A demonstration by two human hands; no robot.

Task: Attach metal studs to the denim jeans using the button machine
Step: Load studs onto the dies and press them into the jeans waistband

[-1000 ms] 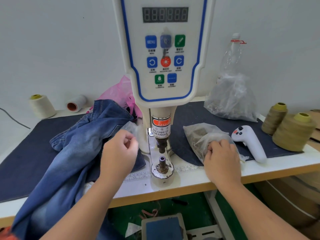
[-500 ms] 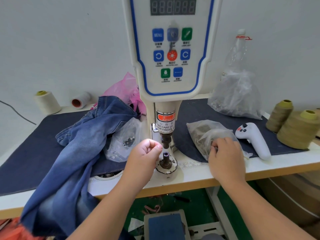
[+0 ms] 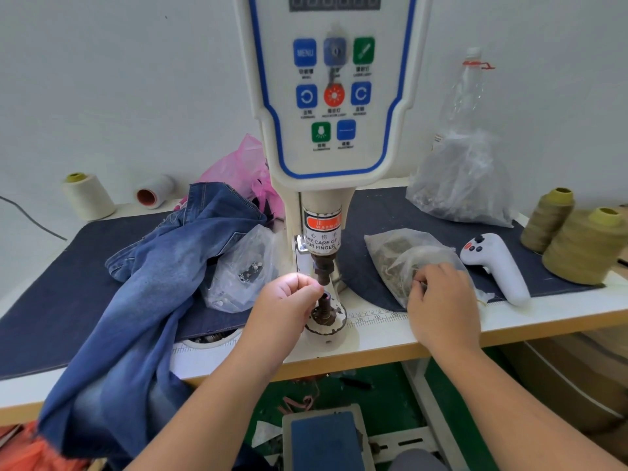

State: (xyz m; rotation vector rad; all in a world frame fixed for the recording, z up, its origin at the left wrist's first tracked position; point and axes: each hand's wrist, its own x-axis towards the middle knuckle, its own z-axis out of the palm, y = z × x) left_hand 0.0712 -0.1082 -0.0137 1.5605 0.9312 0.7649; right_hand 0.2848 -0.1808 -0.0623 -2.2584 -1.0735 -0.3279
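A: What fills the frame?

B: The bench (image 3: 424, 338), white-topped with a dark denim mat across its back. On it, at centre, rises the button machine (image 3: 334, 96), cream with a blue-edged panel of coloured keys; a warning label wraps the column above its dark punch, and the lower die (image 3: 324, 312) stands on a round, worn base.

A: And the jeans?

B: The denim jeans (image 3: 142, 290) lie in a heap at centre left, faded pale blue on the leg, darker at the folds, one leg trailing over the front edge toward the lower left.

A: Any bags?

B: A large clear bag (image 3: 458, 185) at upper right, contents greyish and unclear, with an empty plastic bottle (image 3: 470, 86) behind it. A clear bag (image 3: 238, 277) just left of the column holds small metal pieces. Another bag (image 3: 394, 256), right of the column, holds brownish small parts. A pink bag (image 3: 238, 168) shows behind the jeans.

A: The hands?

B: The left hand (image 3: 289, 304) is curled, its fingertips pinched together just above the lower die; whatever they hold is too small to see. The right hand (image 3: 441, 300) has its fingers bent into the mouth of the brownish bag; I cannot tell whether it grips anything.
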